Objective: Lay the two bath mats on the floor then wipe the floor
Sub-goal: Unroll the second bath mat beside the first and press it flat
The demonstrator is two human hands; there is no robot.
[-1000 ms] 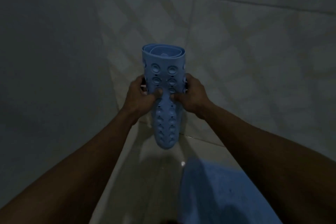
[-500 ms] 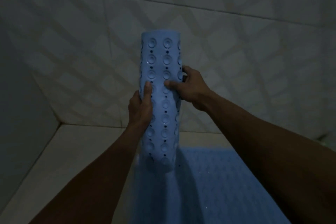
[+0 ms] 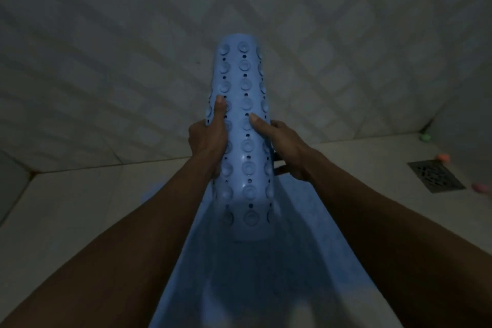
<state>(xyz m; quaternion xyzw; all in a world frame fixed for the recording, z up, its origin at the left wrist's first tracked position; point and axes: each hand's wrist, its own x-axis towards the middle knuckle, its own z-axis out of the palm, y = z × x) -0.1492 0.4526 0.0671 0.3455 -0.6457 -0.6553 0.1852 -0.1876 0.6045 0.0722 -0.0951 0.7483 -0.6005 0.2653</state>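
A rolled blue bath mat [image 3: 246, 160] with rows of suction cups and small holes stands upright in front of me, held off the floor. My left hand [image 3: 209, 136] grips its left side with the thumb pressed up along the roll. My right hand [image 3: 282, 145] holds its right side, fingers wrapped behind. Below the roll a second blue bath mat [image 3: 266, 282] lies flat on the tiled floor, running towards me between my forearms.
A patterned tiled wall [image 3: 133, 61] rises just behind the roll. A square metal floor drain [image 3: 436, 175] sits at the right, with small coloured objects [image 3: 444, 157] near it. Pale floor tiles [image 3: 80, 208] extend to the left. The room is dim.
The view has tilted down and right, bringing the drain into sight. The roll has stayed upright in both hands, with my left thumb now higher on it.
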